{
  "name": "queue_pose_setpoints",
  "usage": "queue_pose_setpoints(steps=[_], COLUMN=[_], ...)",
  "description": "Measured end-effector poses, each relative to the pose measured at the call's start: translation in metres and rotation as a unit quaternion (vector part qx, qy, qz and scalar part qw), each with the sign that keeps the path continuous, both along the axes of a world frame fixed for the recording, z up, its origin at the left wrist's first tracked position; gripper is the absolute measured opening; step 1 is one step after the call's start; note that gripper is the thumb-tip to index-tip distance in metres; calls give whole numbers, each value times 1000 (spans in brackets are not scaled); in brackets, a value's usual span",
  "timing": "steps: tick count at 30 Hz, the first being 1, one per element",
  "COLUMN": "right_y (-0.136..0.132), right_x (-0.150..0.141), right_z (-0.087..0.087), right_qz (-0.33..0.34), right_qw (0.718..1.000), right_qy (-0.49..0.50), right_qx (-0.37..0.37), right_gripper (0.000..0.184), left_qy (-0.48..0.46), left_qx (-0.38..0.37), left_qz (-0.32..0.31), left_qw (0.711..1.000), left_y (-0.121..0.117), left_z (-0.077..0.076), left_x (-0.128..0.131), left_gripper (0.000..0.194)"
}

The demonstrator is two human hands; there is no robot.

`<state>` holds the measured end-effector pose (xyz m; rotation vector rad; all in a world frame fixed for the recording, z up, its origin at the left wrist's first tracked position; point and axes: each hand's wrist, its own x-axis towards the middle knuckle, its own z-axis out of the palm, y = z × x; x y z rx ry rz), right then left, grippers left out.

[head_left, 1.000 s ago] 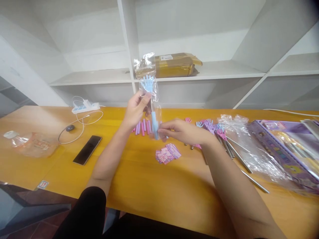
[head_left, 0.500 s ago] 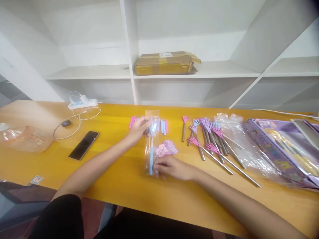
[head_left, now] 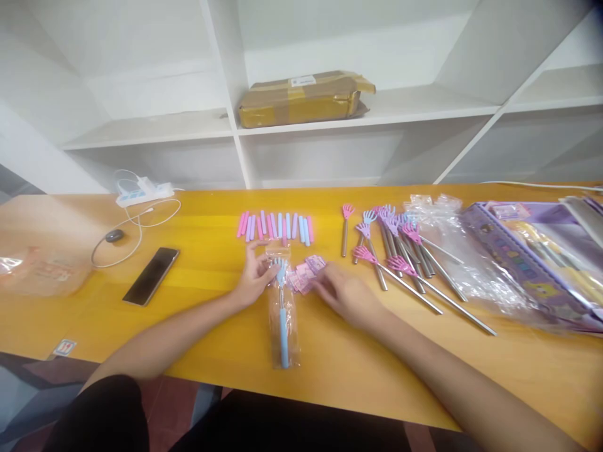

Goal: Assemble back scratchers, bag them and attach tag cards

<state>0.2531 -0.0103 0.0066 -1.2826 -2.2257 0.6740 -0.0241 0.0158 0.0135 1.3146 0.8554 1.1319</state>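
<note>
Closer to the person now, the scratcher (head_left: 283, 336) lies on the tabletop (head_left: 226, 364) inside its clear bag (head_left: 293, 317); the right hand (head_left: 348, 295) has left its handle for the cards (head_left: 304, 274). It is pale blue, with a clawed head, metal shaft and smooth grip. The left hand (head_left: 255, 276) has its fingers curled on the bag's upper edge. The right's are half-bent at the cards; whether they grip any, I cannot tell. The cards' print is too small to read.

Cardboard box (head_left: 301, 103), taped, on white shelf (head_left: 405, 103); smartphone (head_left: 151, 277), dark-screened, flat on desk (head_left: 211, 351); white power strip (head_left: 145, 196), cabled.
</note>
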Motion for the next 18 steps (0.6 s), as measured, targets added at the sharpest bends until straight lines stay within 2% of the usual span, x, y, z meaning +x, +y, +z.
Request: queue_pose_setpoints(steps=[2,4,6,12,18], right_y=[11,19,23,25,30], right_x=[10,16,19,20,23], right_z=[0,1,4,7,-2], right_qz=[-93,-142,-147,-136,-144], right_qw=[995,987,984,989,982], right_qy=[-32,-77,-100,-30,47], right_qx=[8,4,-11,-57,-110], right_gripper=[46,50,47,30,34], left_qy=[10,23,35,46,81], left_qx=[1,2,-1,-21,-19], left_qz=[-17,-37,-52,-78,-99], left_qw=[1000,999,998,996,992], left_y=[-3,-5,-7,-12,-13], left_z=[0,0,-1,-4,-6], left_x=[0,0,-1,0,0], left_gripper=[69,67,64,68,61])
